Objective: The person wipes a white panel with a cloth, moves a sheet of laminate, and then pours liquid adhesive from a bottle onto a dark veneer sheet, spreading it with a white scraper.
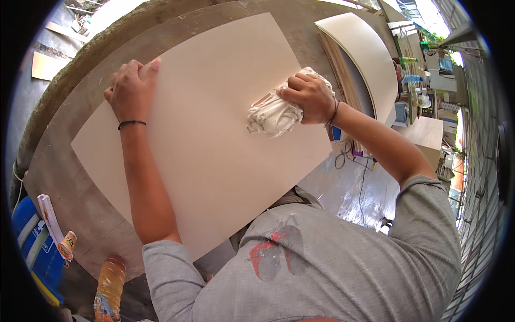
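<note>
Apparently, wiping is being done just now: the right hand [312, 99], curled firmly around a bunched white cloth [274, 119], is pressing it against the right part of a large pale board [209, 172]. That board is lying flat on the table [56, 147], its near corner reaching toward the person's body. The left hand [132, 91], half-curled with thumb apart, is resting over the far-left edge; whether its fingers are gripping underneath, I cannot tell. Judging from this, the next stroke is calling for even pressure, with the left hand steadying the board.

Dull grey-brown work surface [60, 140]; large pale board [214, 155] lying on it.
</note>
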Tool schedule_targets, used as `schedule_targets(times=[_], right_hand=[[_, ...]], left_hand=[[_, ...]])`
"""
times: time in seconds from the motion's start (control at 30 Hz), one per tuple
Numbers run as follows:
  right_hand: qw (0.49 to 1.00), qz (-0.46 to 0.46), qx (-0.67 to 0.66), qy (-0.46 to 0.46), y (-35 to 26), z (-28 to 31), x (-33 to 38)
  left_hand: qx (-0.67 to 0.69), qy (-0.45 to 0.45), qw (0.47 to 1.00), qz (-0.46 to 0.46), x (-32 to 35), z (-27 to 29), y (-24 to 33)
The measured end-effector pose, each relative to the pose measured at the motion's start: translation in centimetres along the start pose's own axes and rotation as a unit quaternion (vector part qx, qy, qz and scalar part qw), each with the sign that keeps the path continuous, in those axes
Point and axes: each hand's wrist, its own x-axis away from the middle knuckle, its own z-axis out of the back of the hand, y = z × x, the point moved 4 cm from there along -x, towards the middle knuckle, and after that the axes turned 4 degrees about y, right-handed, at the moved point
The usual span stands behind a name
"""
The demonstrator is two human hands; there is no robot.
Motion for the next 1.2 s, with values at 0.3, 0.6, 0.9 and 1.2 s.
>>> schedule_targets(times=[0.3,0.6,0.9,1.2], right_hand=[[0.998,0.026,0.052,0.036,4.6,-1.0,-8.2],[0.996,0.075,0.02,0.043,10.2,-0.8,-14.6],[0.98,0.193,0.045,-0.002,2.8,2.1,-2.6],[0.981,0.185,0.035,-0.037,-5.4,-0.2,2.9]], left_hand=[[-0.005,-0.008,1.0,0.009,0.3,0.2,-0.2],[0.027,0.021,0.999,-0.003,0.2,0.3,1.0],[0.023,0.037,0.999,0.001,-0.1,0.6,0.1],[0.031,0.02,0.999,0.0,-0.2,0.1,-0.1]])
